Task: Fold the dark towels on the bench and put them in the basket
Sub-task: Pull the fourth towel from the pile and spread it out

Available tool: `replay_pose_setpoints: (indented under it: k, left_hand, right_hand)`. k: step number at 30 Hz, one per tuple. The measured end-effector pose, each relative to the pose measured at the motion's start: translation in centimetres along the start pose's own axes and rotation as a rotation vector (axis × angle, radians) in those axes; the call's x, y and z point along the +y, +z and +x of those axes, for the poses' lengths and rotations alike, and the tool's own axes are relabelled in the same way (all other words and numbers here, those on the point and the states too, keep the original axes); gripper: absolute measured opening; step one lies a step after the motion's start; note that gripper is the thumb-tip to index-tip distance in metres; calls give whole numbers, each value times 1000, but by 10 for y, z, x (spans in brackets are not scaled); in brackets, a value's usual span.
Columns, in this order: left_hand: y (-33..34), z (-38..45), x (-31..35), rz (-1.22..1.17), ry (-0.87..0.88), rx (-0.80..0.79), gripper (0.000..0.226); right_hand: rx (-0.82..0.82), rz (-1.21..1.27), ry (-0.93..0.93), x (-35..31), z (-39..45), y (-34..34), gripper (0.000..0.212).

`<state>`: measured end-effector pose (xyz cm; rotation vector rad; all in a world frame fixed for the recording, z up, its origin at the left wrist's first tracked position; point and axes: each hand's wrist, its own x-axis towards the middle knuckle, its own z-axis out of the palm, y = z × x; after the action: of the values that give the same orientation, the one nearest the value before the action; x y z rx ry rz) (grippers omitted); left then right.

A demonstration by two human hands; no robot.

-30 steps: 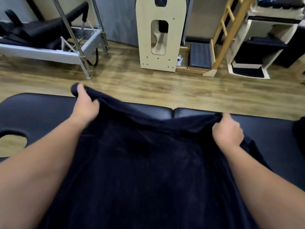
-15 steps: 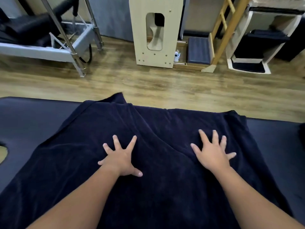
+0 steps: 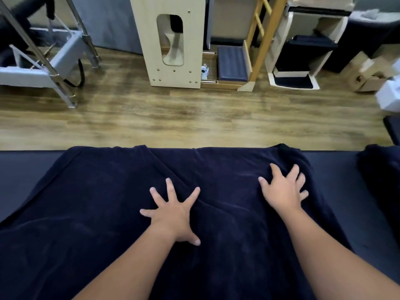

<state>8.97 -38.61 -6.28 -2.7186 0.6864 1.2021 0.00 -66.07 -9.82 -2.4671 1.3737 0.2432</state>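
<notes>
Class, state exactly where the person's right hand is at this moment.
In the head view, the right hand lies open, fingers spread, on the dark towel near its far right corner, right of the left hand.

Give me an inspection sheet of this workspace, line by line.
Surface: dark padded bench, bare at both ends, mostly covered in the middle.
Job's things: towel spread over the bench, creased in the middle and bunched at its far right corner; a second dark pile at the right edge, partly out of view. Basket: not seen.
Clutter: nothing seen on the bench.
Grippers: left hand flat on the towel, fingers splayed; right hand flat near the bunched corner. Neither holds anything.
Cables: black cable looped under the metal frame on the floor.
Surroundings: wood floor, pale wooden unit, ladder, boxes at right.
</notes>
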Motion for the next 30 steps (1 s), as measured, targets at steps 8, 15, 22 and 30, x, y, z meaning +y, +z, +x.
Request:
replay_pose_setpoints:
  k: [8,15,22,30]
  left_hand:
    - [-5,17,12,77,-63,-40,154]
    - [-9,21,18,64,-85,-55,158]
    - [-13,28,16,29,-78,-3,160]
    - [-10,22,6,63,-26,103,153]
  right_hand:
    - [45,99,148,9,70,-18,66]
    - [228,-1,-21,2,93,-25,25]
    - [299,-52,-39,-30,120,-37,14]
    - [101,-18,-160,-62,22,12,50]
